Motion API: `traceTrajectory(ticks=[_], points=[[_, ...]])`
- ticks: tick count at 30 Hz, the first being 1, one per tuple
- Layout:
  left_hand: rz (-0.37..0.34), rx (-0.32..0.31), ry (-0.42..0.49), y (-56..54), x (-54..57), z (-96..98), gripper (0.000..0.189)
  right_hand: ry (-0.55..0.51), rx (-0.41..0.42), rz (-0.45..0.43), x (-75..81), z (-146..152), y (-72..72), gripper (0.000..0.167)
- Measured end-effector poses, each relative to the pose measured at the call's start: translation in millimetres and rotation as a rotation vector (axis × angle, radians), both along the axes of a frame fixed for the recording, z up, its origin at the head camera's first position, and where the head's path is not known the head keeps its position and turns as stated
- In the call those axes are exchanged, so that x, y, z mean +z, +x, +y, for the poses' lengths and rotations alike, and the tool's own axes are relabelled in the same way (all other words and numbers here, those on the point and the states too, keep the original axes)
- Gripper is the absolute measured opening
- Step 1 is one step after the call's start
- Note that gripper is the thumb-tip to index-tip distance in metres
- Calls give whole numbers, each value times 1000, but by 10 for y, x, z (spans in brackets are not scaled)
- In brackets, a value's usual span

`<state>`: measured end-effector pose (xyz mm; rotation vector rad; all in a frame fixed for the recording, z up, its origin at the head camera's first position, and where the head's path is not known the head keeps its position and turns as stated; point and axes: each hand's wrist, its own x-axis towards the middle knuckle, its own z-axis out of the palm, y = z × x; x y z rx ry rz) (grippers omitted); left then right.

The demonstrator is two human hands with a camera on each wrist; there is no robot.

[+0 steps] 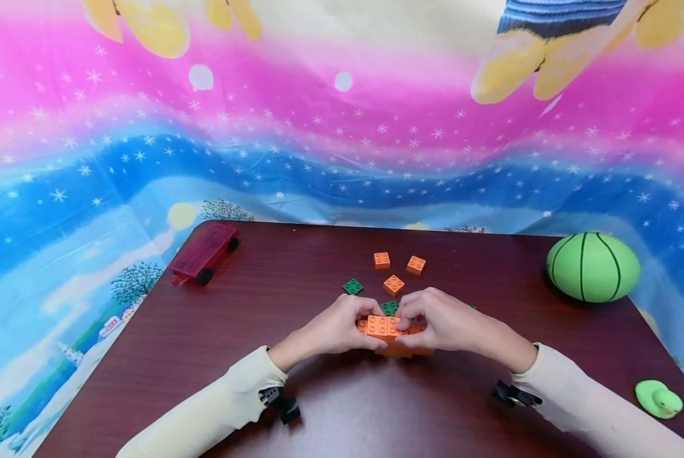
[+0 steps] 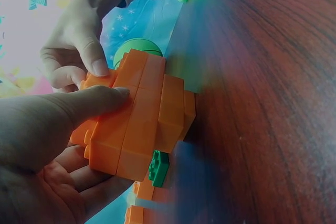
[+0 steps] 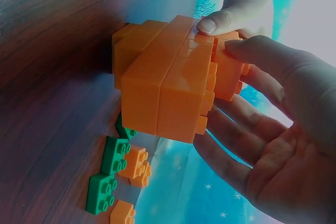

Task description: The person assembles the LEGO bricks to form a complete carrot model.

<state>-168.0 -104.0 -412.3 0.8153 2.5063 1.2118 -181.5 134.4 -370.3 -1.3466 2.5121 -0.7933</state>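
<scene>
A stepped block of joined orange toy bricks (image 2: 128, 124) stands on the table between both hands, wider in its upper layers than at its base. My left hand (image 1: 333, 327) grips its left side, the thumb lying along the near face and the fingers behind. With thumb and fingers, my right hand (image 1: 447, 318) pinches a small orange brick (image 3: 227, 69) on top. Whether that brick is fully pressed down I cannot tell. Just behind the block lies a green brick (image 1: 389, 308), partly hidden by the hands.
Farther back are loose orange bricks (image 1: 394, 285) and another green brick (image 1: 352, 287). A translucent red wheeled toy (image 1: 207, 251) stands at the back left. On the right are a green striped ball (image 1: 593, 267) and a green toy duck (image 1: 659, 399). A printed cloth (image 1: 319, 127) hangs behind the table.
</scene>
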Motion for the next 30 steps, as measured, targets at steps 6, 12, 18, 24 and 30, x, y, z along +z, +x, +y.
traceTrajectory(ticks=[6, 12, 18, 24, 30], points=[[-13, 0, 2, 15, 3, 0, 27, 17, -12, 10, -17, 2, 13, 12], [8, 7, -2, 18, 11, 5, 26, 41, -35, 48, -15, 6, 10, 12], [3, -2, 9, 15, 2, 5, 26, 52, -56, 97, -41, 2, 25, 14], [10, -2, 8, 18, -1, -5, 26, 53, -75, 101, -69, 9, 50, 14], [13, -18, 4, 12, -4, 5, 25, 51, -108, 93, -96, 38, 82, 17]])
